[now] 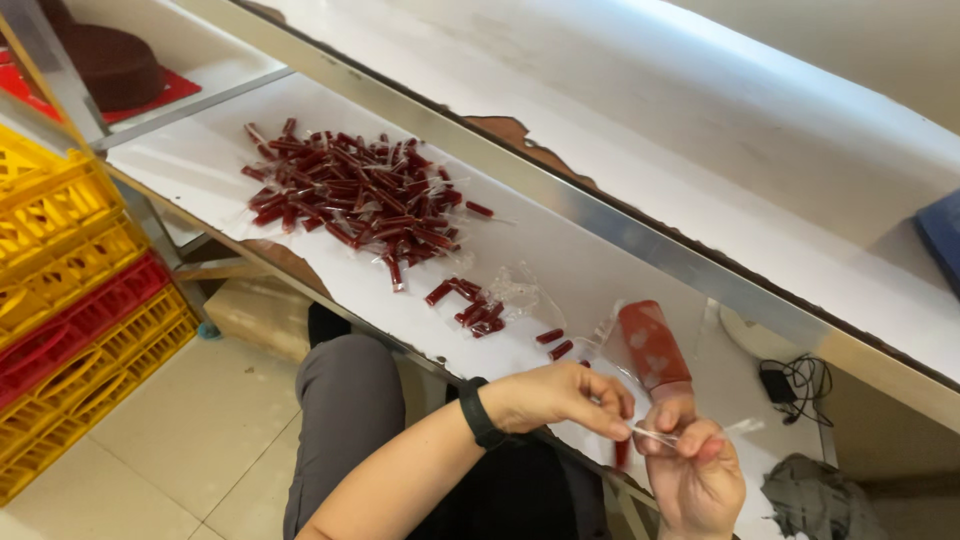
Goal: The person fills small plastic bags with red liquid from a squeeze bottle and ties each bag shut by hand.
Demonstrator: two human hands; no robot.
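Note:
My left hand, with a black band on its wrist, pinches one end of a thin clear plastic tube. My right hand pinches the other end, and a red squeeze bottle stands tucked against its fingers. A red filled tube shows just below the hands. A large heap of red filled tubes lies on the white table further left. A smaller cluster of red tubes lies beside clear empty tubes.
Stacked yellow and red plastic crates stand on the tiled floor at left. A dark round cake on a red mat sits at top left. A metal rail runs behind the table. A black cable and grey cloth lie at right.

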